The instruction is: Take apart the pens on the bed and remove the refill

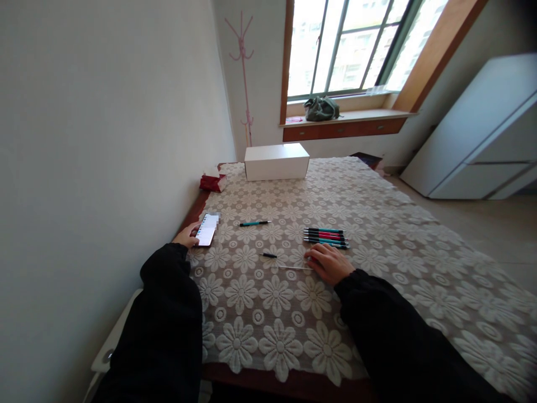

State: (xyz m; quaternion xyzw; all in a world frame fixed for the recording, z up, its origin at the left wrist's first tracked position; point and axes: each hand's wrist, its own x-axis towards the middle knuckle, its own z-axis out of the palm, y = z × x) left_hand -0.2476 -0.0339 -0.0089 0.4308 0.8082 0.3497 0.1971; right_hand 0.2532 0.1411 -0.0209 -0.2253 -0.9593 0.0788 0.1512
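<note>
My left hand [187,235] grips the left edge of a phone [207,230] with a lit screen, at the left side of the table. My right hand [329,263] rests palm down on the tablecloth, its fingers bent and loosely apart. Beside its thumb side lies a thin white stick [291,267], like a pen refill, whose right end meets the hand. Just beyond my right hand is a row of several pens [325,237], teal and red with black. A short black pen part [268,255] lies between the hands. Farther back is a teal and black pen piece [255,223].
A lace tablecloth [277,344] with flower patterns covers the table. At its far end stands a white box [277,162], with a red tissue pack [212,182] to its left. A wall [104,140] runs close along the left. A white fridge [482,134] stands right.
</note>
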